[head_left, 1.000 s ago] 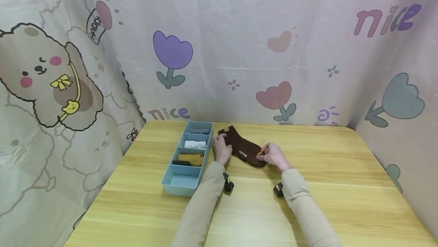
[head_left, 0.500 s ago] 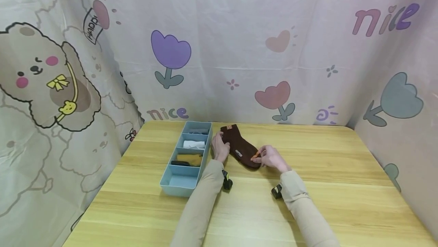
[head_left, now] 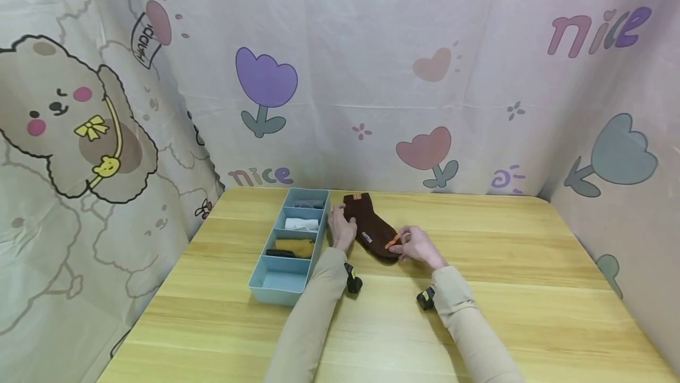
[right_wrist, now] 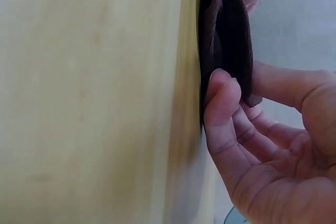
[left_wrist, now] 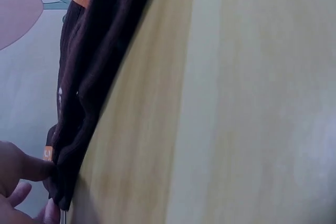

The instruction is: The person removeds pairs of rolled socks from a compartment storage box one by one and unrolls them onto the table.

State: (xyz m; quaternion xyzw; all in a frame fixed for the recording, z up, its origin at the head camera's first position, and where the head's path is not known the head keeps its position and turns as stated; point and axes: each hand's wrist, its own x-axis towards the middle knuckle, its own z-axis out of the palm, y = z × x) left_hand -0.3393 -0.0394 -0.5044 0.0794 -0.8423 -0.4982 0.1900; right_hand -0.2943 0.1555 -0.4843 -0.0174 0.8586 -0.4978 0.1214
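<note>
A pair of dark brown socks [head_left: 366, 226] lies slantwise on the table, cuff at the far left and toe nearer the right. White "COTTON" lettering marks the side, and an orange patch sits at the cuff. My left hand [head_left: 342, 228] pinches the cuff end, thumb on top in the left wrist view. At the toe, my right hand [head_left: 417, 244] grips the socks between thumb and fingers, beside an orange strip [head_left: 392, 241]. Two brown layers [right_wrist: 231, 40] show one against the other in the right wrist view.
Left of the socks stands a light blue divided box [head_left: 281, 295]. Its compartments hold a grey bundle [head_left: 308, 203], a white roll [head_left: 301, 224] and a mustard and black bundle [head_left: 294, 248]; the nearest is bare. A patterned curtain [head_left: 329, 105] hangs behind the table [head_left: 504, 312].
The toe end has swung left and toward me with my right hand, so the socks lie at a steeper slant. The cuff has shifted slightly right.
</note>
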